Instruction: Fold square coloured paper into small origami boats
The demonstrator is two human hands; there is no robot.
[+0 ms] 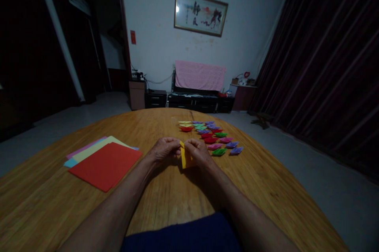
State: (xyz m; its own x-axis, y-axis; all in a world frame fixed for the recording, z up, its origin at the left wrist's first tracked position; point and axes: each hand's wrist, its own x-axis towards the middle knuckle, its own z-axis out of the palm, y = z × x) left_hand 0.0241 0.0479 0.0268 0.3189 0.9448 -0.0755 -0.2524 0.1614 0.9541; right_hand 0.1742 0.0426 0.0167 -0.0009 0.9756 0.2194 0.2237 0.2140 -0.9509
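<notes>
A partly folded yellow sheet of paper (184,158) is held above the wooden table (160,204) in front of me. My left hand (166,149) pinches its upper left edge between thumb and fingers. On the other side, my right hand (197,151) grips the same paper, thumb near the top, and covers part of its right side. Just beyond my right hand stand several small folded paper boats (210,140) in red, green, purple, pink and yellow, set in rough rows.
To the left lies a fanned stack of coloured paper, with a red sheet (106,165) on top. The round table's far edge curves past the boats. Beyond it is a low black cabinet (192,102) with a pink cloth (199,75) above.
</notes>
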